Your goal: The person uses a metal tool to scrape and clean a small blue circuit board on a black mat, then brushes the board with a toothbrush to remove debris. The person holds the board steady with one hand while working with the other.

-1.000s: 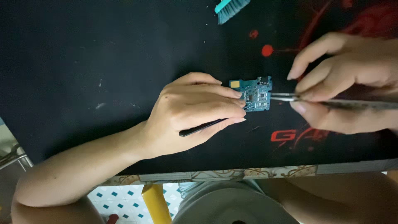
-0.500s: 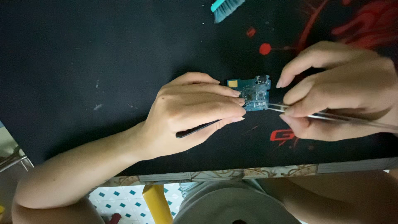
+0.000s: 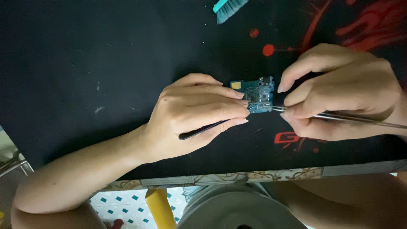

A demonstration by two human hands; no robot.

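Two hands (image 3: 199, 112) (image 3: 343, 91) on blue circuit board (image 3: 256, 95) | right fingers, now nearer, pinch metal tweezers (image 3: 339, 116) at its edge | left fingers grip black tool (image 3: 199, 130), steadying board

Big black mat (image 3: 106, 63) covers most of the table (image 3: 360, 168), with red splatter graphics (image 3: 356, 25) over on the right side (plus a few pale scuffs on the left). A teal brush (image 3: 228, 8) lies at the top edge, partly cut off. Below the table's patterned edge you can see white floor tiles with blue diamonds (image 3: 123, 205) and a yellow leg (image 3: 159, 208).
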